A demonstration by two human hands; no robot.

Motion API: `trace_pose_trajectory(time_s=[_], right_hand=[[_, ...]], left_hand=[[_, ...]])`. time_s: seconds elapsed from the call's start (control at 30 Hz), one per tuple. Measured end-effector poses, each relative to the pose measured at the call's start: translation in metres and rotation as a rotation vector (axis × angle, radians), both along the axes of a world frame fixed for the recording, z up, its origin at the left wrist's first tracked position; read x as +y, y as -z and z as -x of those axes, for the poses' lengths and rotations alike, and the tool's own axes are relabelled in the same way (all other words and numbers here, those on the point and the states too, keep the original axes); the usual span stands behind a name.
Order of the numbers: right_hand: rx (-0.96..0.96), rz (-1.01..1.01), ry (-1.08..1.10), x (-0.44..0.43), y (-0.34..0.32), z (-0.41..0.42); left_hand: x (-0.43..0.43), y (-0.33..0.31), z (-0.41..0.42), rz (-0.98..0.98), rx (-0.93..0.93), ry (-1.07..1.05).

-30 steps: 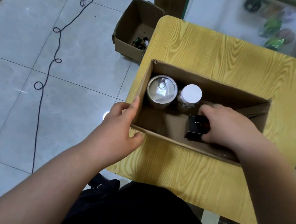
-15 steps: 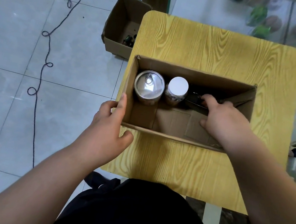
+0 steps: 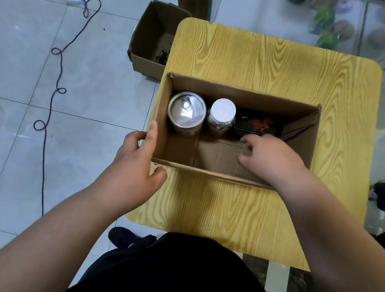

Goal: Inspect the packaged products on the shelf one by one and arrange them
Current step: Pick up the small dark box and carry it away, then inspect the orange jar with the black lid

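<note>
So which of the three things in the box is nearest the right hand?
The black packet, just beyond the right hand; the can and jar stand further left in the box.

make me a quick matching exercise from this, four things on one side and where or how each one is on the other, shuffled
Things:
1. metal can
2. jar
3. black packet
4. left hand

Places or states:
A. has a white lid
B. holds the cardboard box at its near left corner
C. stands in the far left corner
D. rightmost in the row along the far wall

Pairs: 1-C, 2-A, 3-D, 4-B
</note>
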State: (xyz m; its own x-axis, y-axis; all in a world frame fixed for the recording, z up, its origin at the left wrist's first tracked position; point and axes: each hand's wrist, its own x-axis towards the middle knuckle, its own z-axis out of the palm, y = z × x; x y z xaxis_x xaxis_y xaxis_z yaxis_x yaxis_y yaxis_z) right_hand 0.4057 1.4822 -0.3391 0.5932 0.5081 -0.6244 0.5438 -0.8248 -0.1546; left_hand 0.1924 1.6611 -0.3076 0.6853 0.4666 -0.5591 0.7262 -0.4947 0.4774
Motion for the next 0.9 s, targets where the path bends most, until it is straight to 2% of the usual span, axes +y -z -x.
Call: trace_pose_trajectory(time_s=[0.2, 0.37, 0.47, 0.57, 0.63, 0.73, 0.9], right_hand=[[-0.013, 0.056, -0.047, -0.002, -0.003, 0.003], [-0.143, -0.14, -0.173, 0.006, -0.025, 0.022], [-0.186, -0.396, -0.264, 0.022, -0.043, 0.047], [-0.19, -0.589, -0.385, 0.051, -0.054, 0.077], [-0.146, -0.63, -0.459, 0.073, -0.059, 0.102], [-0.091, -0.617, -0.579, 0.107, -0.068, 0.148], [-0.033, -0.62, -0.859, 0.163, -0.086, 0.234]], left_hand=[[0.0, -0.001, -0.003, -0.008, -0.007, 0.014], [0.004, -0.012, -0.003, -0.003, -0.072, -0.028], [0.009, -0.023, 0.007, -0.161, -0.139, 0.025], [0.02, -0.032, 0.034, -0.444, -0.165, 0.117], [0.03, -0.036, 0.061, -0.554, -0.126, 0.14], [0.043, -0.046, 0.111, -0.615, -0.038, 0.096], [0.05, -0.065, 0.212, -0.655, 0.077, -0.114]])
